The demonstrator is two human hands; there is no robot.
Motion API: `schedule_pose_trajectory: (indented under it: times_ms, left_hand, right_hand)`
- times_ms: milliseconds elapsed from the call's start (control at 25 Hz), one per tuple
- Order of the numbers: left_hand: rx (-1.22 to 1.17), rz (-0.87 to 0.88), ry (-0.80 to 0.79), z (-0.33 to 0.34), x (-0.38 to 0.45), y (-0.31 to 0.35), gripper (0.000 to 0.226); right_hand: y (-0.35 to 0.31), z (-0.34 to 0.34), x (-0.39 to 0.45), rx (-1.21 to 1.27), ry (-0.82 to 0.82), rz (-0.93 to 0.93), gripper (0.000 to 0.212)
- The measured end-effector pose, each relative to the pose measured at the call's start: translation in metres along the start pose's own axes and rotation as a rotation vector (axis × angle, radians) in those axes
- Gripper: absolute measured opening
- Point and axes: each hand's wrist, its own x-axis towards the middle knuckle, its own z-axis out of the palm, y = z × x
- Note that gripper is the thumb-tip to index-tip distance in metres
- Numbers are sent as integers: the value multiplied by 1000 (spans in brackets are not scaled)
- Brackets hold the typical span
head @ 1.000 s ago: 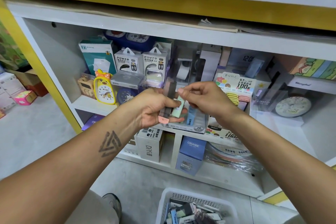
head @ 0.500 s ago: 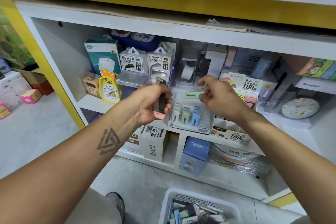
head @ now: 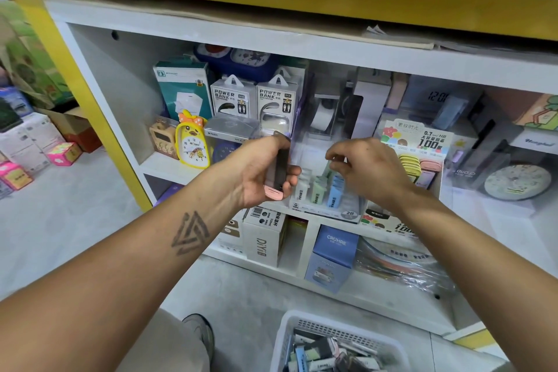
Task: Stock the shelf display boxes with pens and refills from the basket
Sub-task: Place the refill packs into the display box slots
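Since half a second ago, the right hand (head: 367,170) has dropped from above the clear display box (head: 324,208) down into it, and the pale green refill case (head: 327,167) it held flat now stands nearly upright behind the fingers, its lower end among the cases already in the box; the fingers are curled with thumb and forefinger pinched at its top, though most of the case is hidden by the hand, so I cannot tell whether it has touched down; the left hand (head: 261,174) has stayed just left of the box, gripping a dark refill case with a pink cap (head: 277,180), cap end pointing down; inside the box a white, a green and a blue case stand side by side near the front wall, their print too small to read; the white basket (head: 341,334) sits on the floor below, cut off by the bottom edge, its contents a blurred jumble of cases; a yellow duck clock (head: 193,145) stands on the shelf to the left.
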Motion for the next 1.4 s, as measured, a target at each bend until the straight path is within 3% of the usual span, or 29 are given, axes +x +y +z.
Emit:
schedule_pose_trajectory:
  times_ms: [160,400,520,720,800,920,960,1080,1160,1280,1400]
  left_hand:
    - [-14,-7,-39,2,-4,1,33]
    - [-48,-8,-81,-1,-6,2,30]
    - [-82,10,-85,1,-5,2,30]
    - [-162,66,-68,9,-2,1,30]
    - [-167,162,13,16,5,0,30]
    - [-98,305,98,33,13,-1,28]
    - [-84,335,84,41,13,-2,23]
    - [-138,386,-115,69,9,-9,12]
    - [-164,435,-251,85,5,-11,14]
    - [-165,447,-448,101,1,-11,27]
    - [-21,482,-457,113,5,-17,33]
  right_hand:
    - [-8,10,-1,-28,-40,-29,17]
    - [-8,11,1,-33,-55,-5,1]
    - [-6,12,0,-53,-86,6,4]
    - [-8,5,-3,-20,-173,-42,28]
    - [-12,-6,-7,320,-136,121,26]
    - [-21,-31,-21,1123,-301,434,11]
    - [-21,-38,-28,1301,-367,507,9]
    - [-7,-56,-48,1548,-436,702,37]
    - [8,-68,-58,1605,-353,786,37]
    - [38,-90,-74,1641,-120,811,22]
    - [70,-112,-87,1364,146,721,24]
